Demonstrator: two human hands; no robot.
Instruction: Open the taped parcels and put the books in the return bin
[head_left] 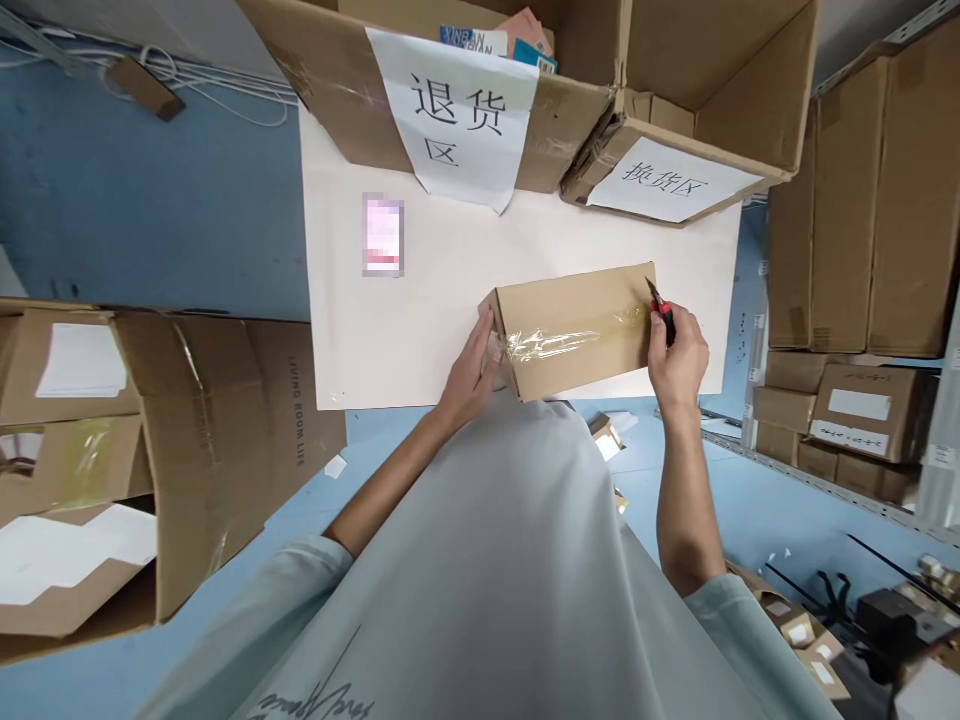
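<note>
A long cardboard box (pixel 577 310) lies at a slight tilt across the front of the white table, with clear shiny tape running along its top face. My left hand (pixel 472 370) presses against the box's left end, fingers stretched along it; part of the palm side is hidden. In my right hand (pixel 679 350) is a red and black utility knife (pixel 662 312), gripped with the fingers wrapped round its handle. Its dark blade points up and left at the box's right end. I cannot tell whether the blade touches the cardboard.
Two open cardboard boxes with paper labels, a left one (pixel 322 95) and a right one (pixel 675 180), stand along the table's (pixel 337 340) far side. A blurred pink card (pixel 383 236) lies left. A large carton (pixel 225 400) holds packages at left; shelved boxes (pixel 855 410) stand right.
</note>
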